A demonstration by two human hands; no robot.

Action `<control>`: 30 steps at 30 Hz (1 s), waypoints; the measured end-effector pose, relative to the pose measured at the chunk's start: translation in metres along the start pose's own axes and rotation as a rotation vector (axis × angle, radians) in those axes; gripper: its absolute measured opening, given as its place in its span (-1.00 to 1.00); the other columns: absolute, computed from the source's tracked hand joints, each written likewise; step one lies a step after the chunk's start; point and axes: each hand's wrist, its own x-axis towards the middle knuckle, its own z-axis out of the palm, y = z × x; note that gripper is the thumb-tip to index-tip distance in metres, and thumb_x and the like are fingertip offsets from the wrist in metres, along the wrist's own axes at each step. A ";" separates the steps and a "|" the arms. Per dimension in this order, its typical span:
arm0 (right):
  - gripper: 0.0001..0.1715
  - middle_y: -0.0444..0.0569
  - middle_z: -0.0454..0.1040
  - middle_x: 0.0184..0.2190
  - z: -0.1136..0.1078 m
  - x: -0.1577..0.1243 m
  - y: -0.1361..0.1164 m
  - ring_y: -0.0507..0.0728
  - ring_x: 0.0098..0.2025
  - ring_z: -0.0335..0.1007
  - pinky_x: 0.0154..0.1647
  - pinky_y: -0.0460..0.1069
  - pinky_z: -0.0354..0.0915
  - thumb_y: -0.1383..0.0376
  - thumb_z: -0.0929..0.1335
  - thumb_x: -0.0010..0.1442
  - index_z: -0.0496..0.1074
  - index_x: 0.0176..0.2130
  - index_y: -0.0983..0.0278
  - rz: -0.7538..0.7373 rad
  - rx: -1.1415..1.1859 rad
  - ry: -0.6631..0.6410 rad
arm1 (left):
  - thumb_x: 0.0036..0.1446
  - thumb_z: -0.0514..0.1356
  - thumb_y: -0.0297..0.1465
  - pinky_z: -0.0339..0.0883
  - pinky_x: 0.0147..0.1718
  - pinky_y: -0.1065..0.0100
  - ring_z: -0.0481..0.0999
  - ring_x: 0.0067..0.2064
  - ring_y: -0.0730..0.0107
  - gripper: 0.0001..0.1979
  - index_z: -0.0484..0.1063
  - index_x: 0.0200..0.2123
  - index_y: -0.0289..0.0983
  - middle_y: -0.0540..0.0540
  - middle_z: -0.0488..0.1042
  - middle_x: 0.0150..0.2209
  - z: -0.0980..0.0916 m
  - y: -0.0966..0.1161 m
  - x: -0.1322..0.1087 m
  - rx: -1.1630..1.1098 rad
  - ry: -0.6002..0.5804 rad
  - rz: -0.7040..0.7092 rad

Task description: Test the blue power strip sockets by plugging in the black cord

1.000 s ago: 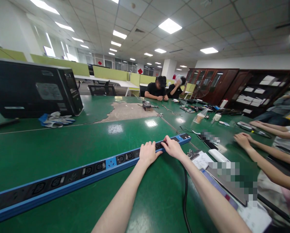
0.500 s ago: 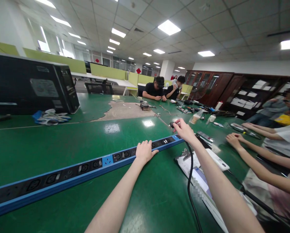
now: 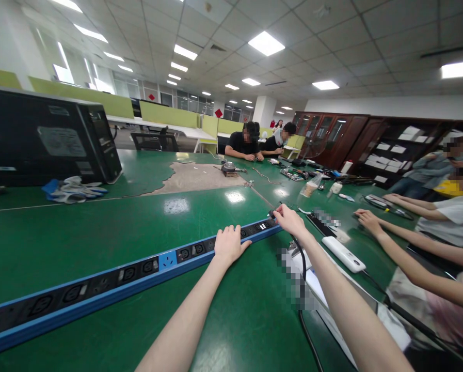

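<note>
Our left hand [image 3: 228,243] lies open and flat on the long blue-edged power strip [image 3: 138,268], which runs across the green table [image 3: 99,227] from near left to the middle, while our right hand [image 3: 290,219] pinches a small black plug [image 3: 272,213] at the strip's far right end. The strip looks rigid and fairly heavy to us, best pressed down from above. The plug seems hard and small, better gripped by its body than by the limp cable [image 3: 306,336] trailing under our right arm.
</note>
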 end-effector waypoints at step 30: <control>-0.68 0.11 0.54 -0.12 0.022 0.041 0.019 0.24 -0.08 0.51 -0.13 0.02 0.30 0.08 0.35 0.29 0.34 -0.07 0.23 -0.145 -0.280 -0.239 | 0.20 0.06 0.15 0.22 -0.03 0.09 0.43 0.01 -0.04 -0.38 0.36 0.05 -0.23 -0.29 0.48 -0.05 -0.001 -0.001 0.003 -0.008 -0.009 0.021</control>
